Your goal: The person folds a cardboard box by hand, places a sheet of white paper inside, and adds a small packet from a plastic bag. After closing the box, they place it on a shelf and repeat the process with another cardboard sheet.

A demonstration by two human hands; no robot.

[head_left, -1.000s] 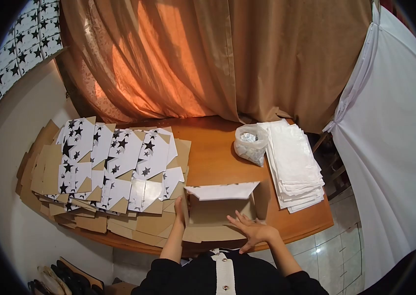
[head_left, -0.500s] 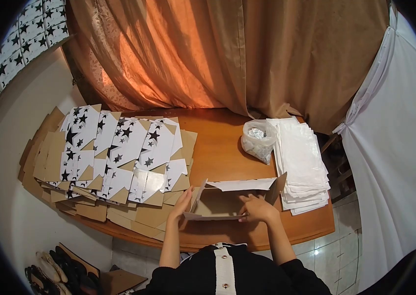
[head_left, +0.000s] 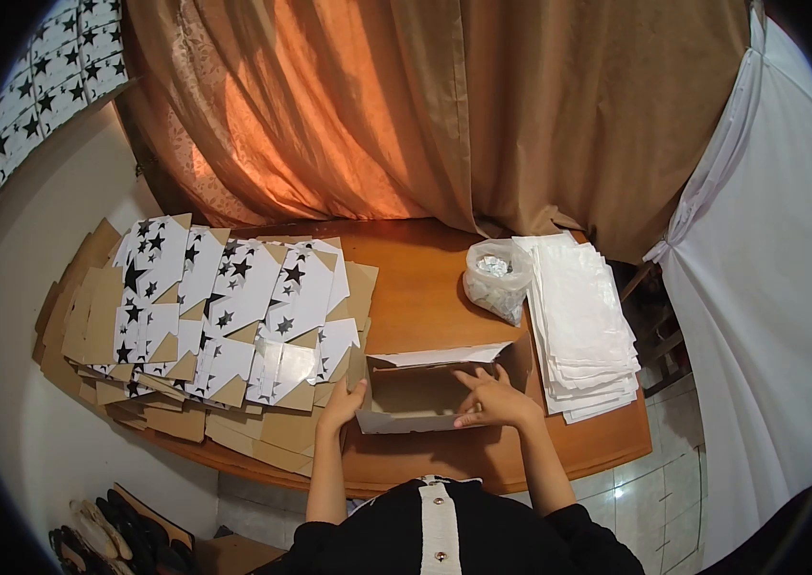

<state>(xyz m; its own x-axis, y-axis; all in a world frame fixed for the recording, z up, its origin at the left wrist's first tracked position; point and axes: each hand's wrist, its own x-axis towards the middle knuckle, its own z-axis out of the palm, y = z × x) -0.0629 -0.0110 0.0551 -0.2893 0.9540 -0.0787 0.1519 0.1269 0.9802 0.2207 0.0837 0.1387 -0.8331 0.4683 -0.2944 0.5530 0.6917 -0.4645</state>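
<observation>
A cardboard box (head_left: 411,423), brown inside and white outside, stands open-topped near the table's front edge. My left hand (head_left: 341,404) is at its left end, fingers apart, with the thumb close to the wall; whether they touch is unclear. My right hand (head_left: 494,398) is at the right part of the box, its fingers spread over the inside and the thumb near the front wall. Flat star-printed cardboard pieces (head_left: 243,287) lie in overlapping stacks left of the box.
A clear plastic bag (head_left: 499,287) of small items sits behind the box on the wooden table (head_left: 406,316). White sheets (head_left: 583,326) are stacked at the right. Curtains (head_left: 406,115) hang behind. Shoes (head_left: 128,527) are on the floor at lower left.
The left end wall of the box, tilted before, now stands more upright. My left hand has shifted slightly left and its fingers have opened away from the wall. The view has shifted a little.
</observation>
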